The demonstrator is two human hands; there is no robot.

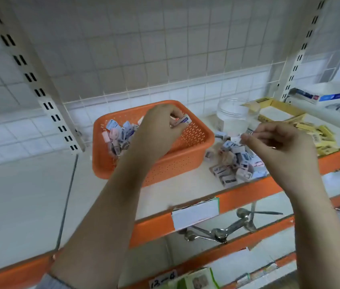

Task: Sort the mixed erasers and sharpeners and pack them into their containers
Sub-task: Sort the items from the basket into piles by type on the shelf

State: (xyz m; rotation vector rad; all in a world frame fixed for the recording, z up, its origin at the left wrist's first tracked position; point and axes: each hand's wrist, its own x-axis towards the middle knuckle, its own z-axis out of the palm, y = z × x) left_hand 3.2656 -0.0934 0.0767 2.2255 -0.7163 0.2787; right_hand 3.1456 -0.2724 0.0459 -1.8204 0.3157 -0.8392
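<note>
Over the orange basket (pixel 196 142), the left hand (pixel 160 130) pinches a wrapped eraser (pixel 180 121), long axis level, directly above the open interior, while the right hand (pixel 279 144), beside the basket, pinches a small piece (pixel 248 132) above the loose pile (pixel 235 161).

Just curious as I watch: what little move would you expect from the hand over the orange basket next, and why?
Probably the left hand lets go, dropping its small wrapped eraser into the orange basket: it pinches it right above the basket, where similar pieces already lie.
</note>
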